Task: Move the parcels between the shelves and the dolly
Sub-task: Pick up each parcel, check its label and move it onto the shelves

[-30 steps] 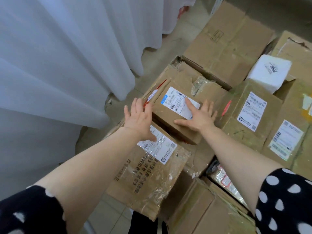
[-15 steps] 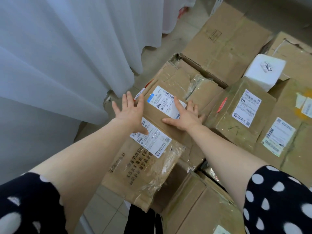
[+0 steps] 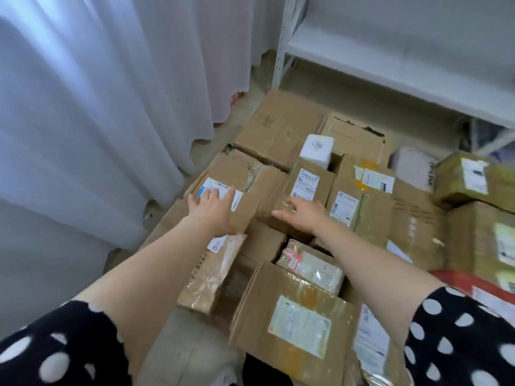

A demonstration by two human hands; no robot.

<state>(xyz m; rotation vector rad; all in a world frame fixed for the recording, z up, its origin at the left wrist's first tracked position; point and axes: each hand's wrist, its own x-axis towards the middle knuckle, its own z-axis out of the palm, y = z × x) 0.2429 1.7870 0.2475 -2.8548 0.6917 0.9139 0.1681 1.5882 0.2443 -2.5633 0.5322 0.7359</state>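
Several brown cardboard parcels lie packed together low in front of me. My left hand rests flat, fingers straight, on the white label of a torn-topped parcel at the left of the pile. My right hand lies with straight fingers pointing left against the near edge of a tape-wrapped parcel beside it. Neither hand grips anything. My left forearm crosses a taped parcel with printed text. A white metal shelf stands bare behind the pile. No dolly can be made out.
A white curtain hangs close on the left, down to the floor. A small white box sits on top of the pile. More labelled parcels stack at the right, with something red below them. A labelled parcel lies nearest me.
The view has lifted, bringing the shelf into sight. My left hand moved from the torn parcel's left edge onto its label. My right hand left that parcel for the taped one to its right.
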